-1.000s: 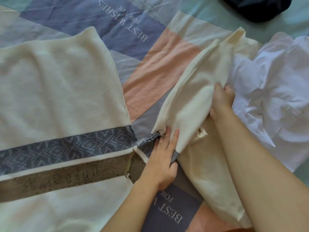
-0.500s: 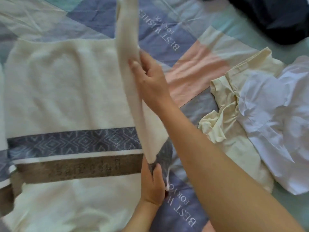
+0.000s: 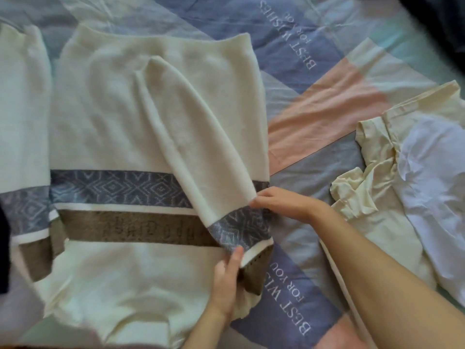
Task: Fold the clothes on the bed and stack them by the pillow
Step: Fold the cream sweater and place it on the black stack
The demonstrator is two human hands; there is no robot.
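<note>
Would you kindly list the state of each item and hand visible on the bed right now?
Cream knitted sweater with blue and brown bands: spread flat, one sleeve folded across it.
Pale yellow garment: crumpled, unfolded.
White shirt: crumpled, unfolded.
Left hand: holds sleeve fold.
Right hand: pinches sleeve edge.
</note>
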